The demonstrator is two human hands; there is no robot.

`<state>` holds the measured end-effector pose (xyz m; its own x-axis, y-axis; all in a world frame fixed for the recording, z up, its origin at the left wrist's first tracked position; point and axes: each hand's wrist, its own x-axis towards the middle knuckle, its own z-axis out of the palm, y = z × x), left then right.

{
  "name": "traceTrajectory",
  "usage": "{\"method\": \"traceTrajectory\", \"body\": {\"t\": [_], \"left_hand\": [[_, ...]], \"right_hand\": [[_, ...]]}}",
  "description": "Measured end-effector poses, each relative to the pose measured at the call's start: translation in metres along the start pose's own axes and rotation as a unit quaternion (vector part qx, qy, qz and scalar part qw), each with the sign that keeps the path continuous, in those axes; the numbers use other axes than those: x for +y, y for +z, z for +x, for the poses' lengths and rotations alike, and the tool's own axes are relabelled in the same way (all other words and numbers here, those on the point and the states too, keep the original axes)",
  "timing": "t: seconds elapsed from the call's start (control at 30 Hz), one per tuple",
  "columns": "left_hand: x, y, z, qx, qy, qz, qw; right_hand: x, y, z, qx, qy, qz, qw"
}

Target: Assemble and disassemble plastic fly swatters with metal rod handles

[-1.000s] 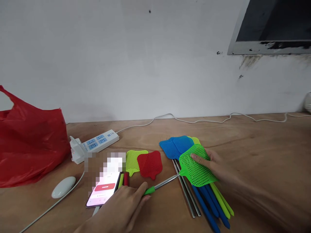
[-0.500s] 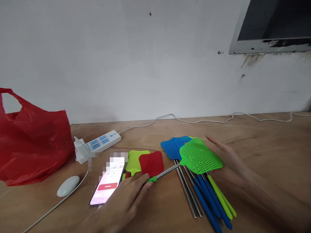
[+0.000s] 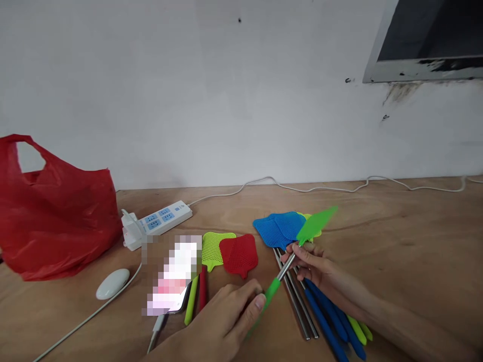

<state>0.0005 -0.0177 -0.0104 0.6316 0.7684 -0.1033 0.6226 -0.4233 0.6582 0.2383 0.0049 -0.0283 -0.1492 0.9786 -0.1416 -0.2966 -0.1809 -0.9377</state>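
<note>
A green fly swatter point(image 3: 316, 226) is held up at a slant between my hands, its perforated head turned nearly edge-on. My left hand point(image 3: 228, 314) is closed around its green handle. Near the base of the head, the fingers of my right hand point(image 3: 311, 261) pinch the metal rod. Below and behind my right hand lie blue fly swatters point(image 3: 281, 229) with blue handles point(image 3: 326, 319), a yellow-green one partly hidden among them, and bare metal rods point(image 3: 298, 301). Left of these rest a red swatter head point(image 3: 239, 254) and a yellow-green swatter head point(image 3: 215, 249). Red and yellow-green handles point(image 3: 192, 301) lie beside my left hand.
A phone point(image 3: 175, 281) with a lit, blurred screen lies left of my left hand, a cable plugged in. Farther left are a white mouse-shaped object point(image 3: 112, 284), a power strip point(image 3: 169, 218) and a red plastic bag point(image 3: 64, 221). A white cord point(image 3: 317, 189) runs along the wall.
My right hand has gone from open beside the green swatter to gripping its rod. The swatter has turned edge-on and tilted upward, with its rod appearing shorter. My left hand has shifted right.
</note>
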Motion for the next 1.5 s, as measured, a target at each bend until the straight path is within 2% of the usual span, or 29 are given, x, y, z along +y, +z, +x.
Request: {"method": "traceTrajectory", "body": {"t": [0.1, 0.23, 0.43, 0.63, 0.77, 0.83, 0.9, 1.0, 1.13, 1.2, 1.27, 1.3, 1.4, 1.5], "left_hand": [[-0.005, -0.007, 0.003, 0.014, 0.016, 0.014, 1.000], [-0.014, -0.012, 0.010, 0.039, 0.006, 0.125, 0.991], [-0.031, -0.009, 0.014, 0.062, -0.024, 0.286, 0.956], [-0.035, -0.004, 0.011, 0.062, -0.098, 0.386, 0.915], [-0.036, -0.005, 0.010, 0.038, -0.147, 0.405, 0.902], [-0.038, -0.006, 0.010, 0.040, -0.150, 0.398, 0.904], [-0.041, -0.006, 0.009, 0.050, -0.134, 0.385, 0.912], [-0.044, -0.005, 0.008, 0.062, -0.095, 0.348, 0.931], [-0.042, -0.007, 0.008, 0.054, -0.008, 0.257, 0.965], [-0.040, -0.011, 0.007, 0.051, 0.032, 0.195, 0.979], [-0.039, -0.015, 0.007, 0.066, 0.052, 0.143, 0.986], [-0.040, -0.017, 0.007, 0.083, 0.056, 0.128, 0.987], [-0.042, -0.024, 0.008, 0.145, 0.019, 0.166, 0.975], [-0.047, -0.027, 0.011, 0.149, -0.088, 0.293, 0.940]], "right_hand": [[-0.002, -0.009, 0.010, 0.052, -0.015, -0.021, 0.998], [-0.001, -0.021, 0.020, 0.116, -0.046, -0.125, 0.984], [0.002, -0.030, 0.024, 0.100, -0.060, -0.272, 0.955], [0.012, -0.040, 0.029, 0.122, -0.126, -0.379, 0.909], [0.017, -0.043, 0.029, 0.135, -0.209, -0.457, 0.854], [0.017, -0.044, 0.028, 0.140, -0.226, -0.480, 0.836], [0.017, -0.045, 0.028, 0.143, -0.230, -0.481, 0.834], [0.017, -0.046, 0.028, 0.134, -0.223, -0.466, 0.846], [0.014, -0.049, 0.029, 0.131, -0.203, -0.425, 0.872], [0.013, -0.052, 0.029, 0.137, -0.200, -0.425, 0.872], [0.012, -0.056, 0.030, 0.146, -0.214, -0.464, 0.847], [0.012, -0.058, 0.030, 0.152, -0.224, -0.499, 0.823], [0.012, -0.062, 0.030, 0.170, -0.255, -0.626, 0.717], [0.011, -0.059, 0.026, 0.146, -0.335, -0.696, 0.618]]}}
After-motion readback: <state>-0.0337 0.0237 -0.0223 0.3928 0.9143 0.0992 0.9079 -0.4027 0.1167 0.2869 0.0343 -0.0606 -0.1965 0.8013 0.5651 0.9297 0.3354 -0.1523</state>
